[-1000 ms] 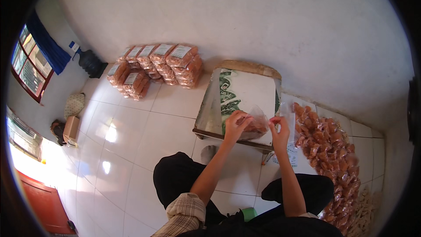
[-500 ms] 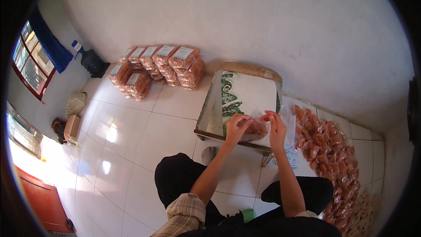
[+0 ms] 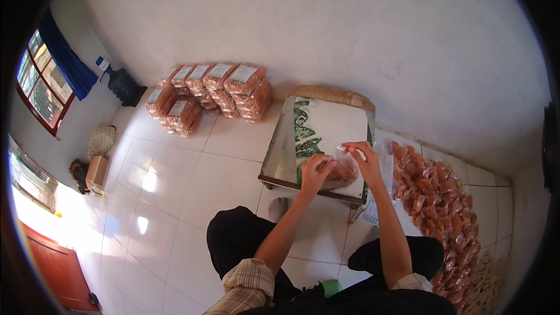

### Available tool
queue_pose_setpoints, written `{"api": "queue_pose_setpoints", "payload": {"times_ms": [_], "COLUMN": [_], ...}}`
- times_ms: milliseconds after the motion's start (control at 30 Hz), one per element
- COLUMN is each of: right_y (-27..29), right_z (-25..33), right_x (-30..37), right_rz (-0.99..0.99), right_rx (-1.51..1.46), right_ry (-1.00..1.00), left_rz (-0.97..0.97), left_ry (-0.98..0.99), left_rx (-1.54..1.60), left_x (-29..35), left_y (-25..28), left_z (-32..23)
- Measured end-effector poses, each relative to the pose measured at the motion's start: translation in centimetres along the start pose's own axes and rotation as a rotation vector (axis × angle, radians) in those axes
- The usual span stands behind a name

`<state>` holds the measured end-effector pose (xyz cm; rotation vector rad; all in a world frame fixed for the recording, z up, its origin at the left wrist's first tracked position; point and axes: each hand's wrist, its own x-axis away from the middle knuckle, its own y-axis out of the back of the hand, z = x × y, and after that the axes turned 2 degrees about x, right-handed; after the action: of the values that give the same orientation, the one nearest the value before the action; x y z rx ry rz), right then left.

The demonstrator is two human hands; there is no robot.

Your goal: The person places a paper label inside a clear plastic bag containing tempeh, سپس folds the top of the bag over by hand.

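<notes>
A clear plastic bag of orange-brown snacks point(image 3: 343, 170) lies at the near edge of a low metal-topped table point(image 3: 280, 157). My left hand point(image 3: 317, 170) grips the bag's left side. My right hand point(image 3: 364, 160) pinches the bag's upper edge on the right. A white sheet with a green pattern point(image 3: 332, 128) covers the table top behind the bag.
A stack of filled snack packs point(image 3: 207, 93) stands on the white tiled floor by the wall at the left. A heap of loose orange snacks point(image 3: 434, 192) lies on the floor at the right. A dark water jug point(image 3: 124, 86) stands in the corner under a window.
Both hands have shifted slightly on the bag, the right hand lifting its upper edge. The bag stays at the table's near edge.
</notes>
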<state>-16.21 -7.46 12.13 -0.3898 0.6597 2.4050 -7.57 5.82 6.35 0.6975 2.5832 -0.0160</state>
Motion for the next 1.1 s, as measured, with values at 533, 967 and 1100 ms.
{"api": "queue_pose_setpoints", "payload": {"times_ms": [533,967,1100], "right_y": [-2.8,-5.2,-5.2], "right_z": [0.3,-0.4,-0.5], "right_x": [2.4,2.0,2.0], "right_rz": [-0.163,-0.389,-0.392], "right_rx": [0.253,0.355,0.371], "right_ry": [-0.002,0.11,0.134], "left_rz": [-0.041,0.021,-0.047], "left_ry": [-0.088,-0.257,-0.254], "left_rx": [-0.021,-0.294,-0.371], "left_x": [-0.4,-1.4,-1.0], "left_y": [-1.1,-0.3,-0.9], "left_z": [-0.5,-1.8,-2.0]}}
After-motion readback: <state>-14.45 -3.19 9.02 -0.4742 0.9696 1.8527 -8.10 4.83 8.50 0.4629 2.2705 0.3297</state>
